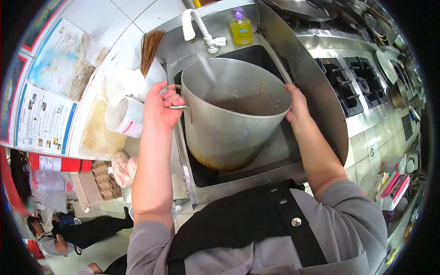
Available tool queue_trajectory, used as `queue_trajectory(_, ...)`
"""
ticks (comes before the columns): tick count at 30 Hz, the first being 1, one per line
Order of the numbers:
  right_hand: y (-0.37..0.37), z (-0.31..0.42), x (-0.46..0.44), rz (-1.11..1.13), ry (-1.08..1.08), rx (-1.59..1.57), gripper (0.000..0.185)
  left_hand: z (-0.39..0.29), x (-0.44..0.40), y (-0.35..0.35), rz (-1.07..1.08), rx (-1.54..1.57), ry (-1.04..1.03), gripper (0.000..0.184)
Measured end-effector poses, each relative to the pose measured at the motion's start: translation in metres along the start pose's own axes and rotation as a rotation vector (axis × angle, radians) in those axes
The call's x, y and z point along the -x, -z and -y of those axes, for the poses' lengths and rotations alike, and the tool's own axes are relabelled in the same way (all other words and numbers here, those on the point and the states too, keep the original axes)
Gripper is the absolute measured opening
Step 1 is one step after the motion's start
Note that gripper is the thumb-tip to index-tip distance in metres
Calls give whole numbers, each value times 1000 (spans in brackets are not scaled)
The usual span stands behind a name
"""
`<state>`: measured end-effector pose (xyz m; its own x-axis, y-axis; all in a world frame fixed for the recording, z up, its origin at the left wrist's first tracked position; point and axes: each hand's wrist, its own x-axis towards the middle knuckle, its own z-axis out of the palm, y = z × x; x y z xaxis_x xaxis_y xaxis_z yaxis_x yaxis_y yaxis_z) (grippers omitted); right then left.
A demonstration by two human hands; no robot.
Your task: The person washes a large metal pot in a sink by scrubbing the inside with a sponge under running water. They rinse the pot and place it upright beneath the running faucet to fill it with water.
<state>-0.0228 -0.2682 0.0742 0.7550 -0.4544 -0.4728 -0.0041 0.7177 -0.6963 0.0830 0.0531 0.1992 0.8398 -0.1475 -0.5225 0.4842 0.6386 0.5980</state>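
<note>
Currently L hand is curled tight round a slim metal side handle of the big round grey metal pot, inside the rectangular steel sink; R hand, half-curled & part hidden, clasps pot's right side. Some room btwn pot & sink's front edge.

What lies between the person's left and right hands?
The large metal pot, seen in the head view: the left hand grips its handle, the right hand is at the opposite rim.
</note>
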Motion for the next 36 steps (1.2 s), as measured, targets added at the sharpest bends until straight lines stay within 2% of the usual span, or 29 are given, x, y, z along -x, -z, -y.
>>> queue_trajectory(3,28,-9,9,-5,-65,-1,41,20,22,-10,76,-143,-66,18)
queue_trajectory(4,37,-11,10,-69,-84,63,37,26,30,-12,99,-190,-87,17)
queue_trajectory(7,49,-25,23,-140,34,236,35,39,55,-26,222,-264,-115,12)
queue_trajectory(10,52,-39,37,-110,69,229,34,40,83,-48,350,-322,-139,11)
queue_trajectory(13,78,-80,8,25,100,321,38,43,109,-73,404,-484,-194,10)
queue_trajectory(16,71,-94,13,34,-112,555,45,49,128,-86,446,-672,-233,9)
queue_trajectory(19,50,-111,10,191,-202,417,39,71,144,-88,458,-802,-272,9)
queue_trajectory(22,28,-117,-11,87,-204,631,38,93,145,-80,490,-1012,-413,13)
queue_trajectory(25,13,-120,-20,268,-341,669,38,108,148,-70,555,-1204,-516,17)
queue_trajectory(29,-11,-140,-10,331,-456,597,39,121,151,-58,644,-1406,-602,20)
queue_trajectory(30,-16,-145,-9,333,-464,576,40,126,151,-56,662,-1343,-495,20)
queue_trajectory(36,-32,-156,-17,300,-453,513,43,142,146,-48,724,-1332,-386,24)
